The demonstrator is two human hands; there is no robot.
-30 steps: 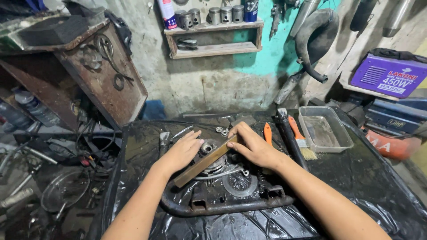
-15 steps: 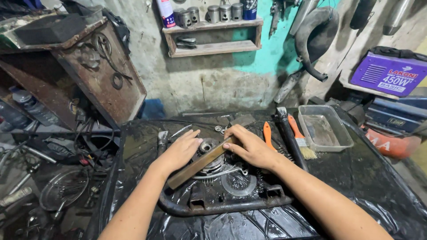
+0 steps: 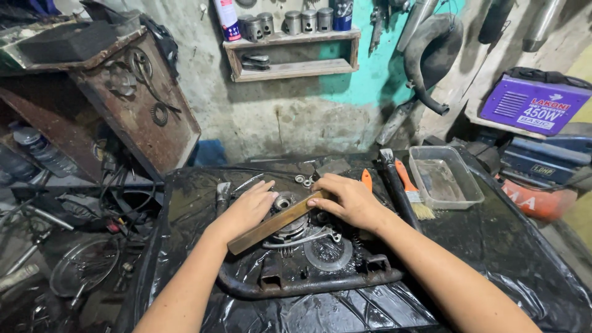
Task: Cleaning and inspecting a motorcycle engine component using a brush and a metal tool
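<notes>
- Head view shows the left hand [image 3: 246,209] lying flat, fingers spread, on the lower end of a flat wooden bar [image 3: 277,223] that runs slantwise across a greasy clutch assembly [image 3: 296,225].
- Right hand [image 3: 348,200] presses down on the upper end of the bar, fingers curled over its edge; neither grip closes around it, both palms simply bear down.
- Bar rests on the round hub between the two hands, touching it.
- Just below the grips lie a toothed disc [image 3: 327,251] and a dark metal frame [image 3: 308,285], all on the black plastic-covered surface [image 3: 505,259].
- Beyond the right grip sit orange-handled pliers [image 3: 367,179], a brush [image 3: 412,190] and a clear plastic tray [image 3: 445,177].
- I'd judge the step to be pressing the hub down evenly; the next move calls for level, steady pressure so the bar does not slip off.
</notes>
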